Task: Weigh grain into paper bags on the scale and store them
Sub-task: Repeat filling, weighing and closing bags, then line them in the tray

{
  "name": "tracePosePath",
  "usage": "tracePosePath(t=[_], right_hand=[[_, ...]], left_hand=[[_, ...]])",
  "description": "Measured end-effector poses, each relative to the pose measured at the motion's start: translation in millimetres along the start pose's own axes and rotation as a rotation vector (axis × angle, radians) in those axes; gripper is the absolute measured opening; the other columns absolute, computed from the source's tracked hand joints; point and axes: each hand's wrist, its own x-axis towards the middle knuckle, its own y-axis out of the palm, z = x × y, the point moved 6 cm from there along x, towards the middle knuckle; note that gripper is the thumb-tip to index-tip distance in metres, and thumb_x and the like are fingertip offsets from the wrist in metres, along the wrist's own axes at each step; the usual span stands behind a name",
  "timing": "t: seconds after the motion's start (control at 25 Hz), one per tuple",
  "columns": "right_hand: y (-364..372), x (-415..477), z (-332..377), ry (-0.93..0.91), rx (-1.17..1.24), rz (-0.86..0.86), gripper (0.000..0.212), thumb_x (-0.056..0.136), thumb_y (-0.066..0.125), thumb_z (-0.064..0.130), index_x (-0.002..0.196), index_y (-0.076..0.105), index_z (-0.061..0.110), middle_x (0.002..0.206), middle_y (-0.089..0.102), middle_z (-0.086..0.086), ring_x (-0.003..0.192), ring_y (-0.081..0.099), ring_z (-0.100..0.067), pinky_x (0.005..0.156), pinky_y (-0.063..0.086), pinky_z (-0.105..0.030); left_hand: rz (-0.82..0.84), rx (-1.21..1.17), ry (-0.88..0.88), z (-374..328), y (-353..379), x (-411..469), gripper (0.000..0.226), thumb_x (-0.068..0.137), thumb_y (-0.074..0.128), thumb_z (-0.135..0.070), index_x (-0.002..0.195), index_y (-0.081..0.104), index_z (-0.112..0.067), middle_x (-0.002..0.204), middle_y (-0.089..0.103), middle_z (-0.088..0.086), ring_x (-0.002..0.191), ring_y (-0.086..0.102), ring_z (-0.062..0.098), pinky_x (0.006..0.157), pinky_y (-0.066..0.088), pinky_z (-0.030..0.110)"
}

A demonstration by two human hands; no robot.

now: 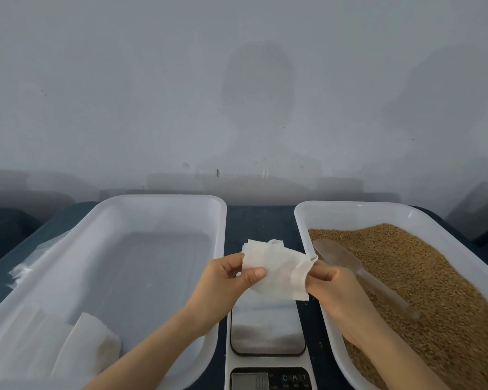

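Observation:
A white paper bag [276, 270] hangs in the air above the scale [267, 330], held between both hands. My left hand [226, 282] pinches its left side with the thumb on top. My right hand [333, 288] pinches its right edge near the drawstring corner. The scale's steel plate is bare and its display sits at the bottom edge of the view. To the right, a white tray [302, 220] holds brown grain [434, 277] with a translucent scoop [347, 263] lying on it. In the left white tray [164, 201] a filled bag [88, 347] lies at the near left corner.
The trays and scale stand on a dark blue table [254, 223] against a grey wall. Crumpled clear plastic [31, 266] lies beside the left tray's outer edge. A narrow strip of table separates the two trays.

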Motion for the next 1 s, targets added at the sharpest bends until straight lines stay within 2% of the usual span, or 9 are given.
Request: tracePosePath(t=[0.08, 0.16, 0.24, 0.32, 0.4, 0.52, 0.64, 0.84, 1.0], right_hand=[[1, 2, -3, 0.022, 0.054, 0.021, 0.011, 0.083, 0.069, 0.024, 0.077, 0.078, 0.024, 0.093, 0.072, 0.008, 0.085, 0.065, 0.003, 0.075, 0.049, -0.015], [-1, 4, -7, 0.035, 0.090, 0.026, 0.014, 0.083, 0.068, 0.021, 0.077, 0.077, 0.013, 0.096, 0.070, -0.002, 0.088, 0.066, -0.007, 0.089, 0.049, -0.026], [-2, 3, -8, 0.036, 0.082, 0.019, 0.014, 0.081, 0.067, 0.023, 0.075, 0.078, 0.016, 0.096, 0.070, -0.003, 0.088, 0.066, -0.008, 0.087, 0.045, -0.026], [0, 0, -2, 0.006, 0.050, 0.023, 0.015, 0.078, 0.067, 0.031, 0.069, 0.077, 0.025, 0.085, 0.070, 0.006, 0.080, 0.065, -0.004, 0.075, 0.042, -0.017], [3, -1, 4, -0.040, -0.008, 0.037, 0.020, 0.070, 0.064, 0.045, 0.062, 0.074, 0.030, 0.072, 0.066, 0.013, 0.066, 0.061, 0.002, 0.063, 0.041, -0.012], [5, -1, 6, -0.092, -0.137, 0.025, 0.027, 0.069, 0.064, 0.054, 0.065, 0.071, 0.028, 0.062, 0.060, 0.011, 0.055, 0.054, 0.001, 0.055, 0.043, -0.009], [5, -1, 2, -0.110, -0.213, 0.013, 0.023, 0.076, 0.065, 0.042, 0.065, 0.069, 0.023, 0.063, 0.060, 0.006, 0.055, 0.053, -0.002, 0.055, 0.044, -0.016], [10, 0, 3, -0.152, -0.248, 0.056, 0.007, 0.078, 0.070, 0.037, 0.073, 0.073, 0.038, 0.076, 0.065, 0.019, 0.072, 0.061, 0.001, 0.063, 0.043, -0.007], [12, 0, 3, -0.176, -0.254, 0.057, 0.005, 0.078, 0.069, 0.039, 0.077, 0.073, 0.042, 0.081, 0.065, 0.020, 0.078, 0.061, 0.001, 0.068, 0.043, -0.007]], left_hand=[[-0.022, 0.011, -0.021, 0, -2, 0, 0.034, 0.075, 0.064, -0.049, 0.093, 0.076, -0.023, 0.095, 0.074, -0.001, 0.091, 0.069, 0.016, 0.080, 0.054, 0.026], [-0.078, 0.078, -0.043, 2, -5, 1, 0.033, 0.080, 0.060, -0.050, 0.092, 0.075, -0.023, 0.092, 0.073, -0.005, 0.088, 0.068, 0.014, 0.078, 0.053, 0.025], [-0.167, 0.264, 0.022, -9, -9, -2, 0.029, 0.083, 0.062, -0.046, 0.110, 0.062, -0.036, 0.107, 0.065, -0.021, 0.100, 0.061, 0.001, 0.080, 0.047, 0.013], [-0.150, 0.646, 0.282, -31, -3, -7, 0.064, 0.076, 0.066, -0.057, 0.131, 0.036, -0.044, 0.135, 0.040, -0.028, 0.124, 0.037, -0.012, 0.099, 0.033, 0.007], [-0.003, 1.001, 0.608, -42, 22, -11, 0.083, 0.074, 0.061, -0.068, 0.142, 0.027, -0.035, 0.149, 0.030, -0.014, 0.141, 0.018, 0.001, 0.114, 0.020, 0.022], [0.183, 1.150, 0.745, -39, 50, -12, 0.070, 0.080, 0.062, -0.060, 0.135, 0.032, -0.029, 0.150, 0.034, 0.000, 0.145, 0.016, 0.019, 0.113, 0.024, 0.044], [0.200, 1.214, 0.742, -28, 53, -7, 0.059, 0.082, 0.064, -0.055, 0.130, 0.041, -0.030, 0.145, 0.042, 0.001, 0.143, 0.024, 0.026, 0.111, 0.027, 0.048], [0.171, 1.057, 0.404, -3, 39, 1, 0.074, 0.078, 0.065, -0.060, 0.140, 0.035, -0.034, 0.143, 0.040, -0.018, 0.137, 0.025, 0.003, 0.114, 0.018, 0.030], [0.140, 1.014, 0.393, 0, 36, 4, 0.063, 0.078, 0.069, -0.055, 0.131, 0.046, -0.029, 0.132, 0.049, -0.017, 0.124, 0.040, 0.001, 0.109, 0.023, 0.023]])
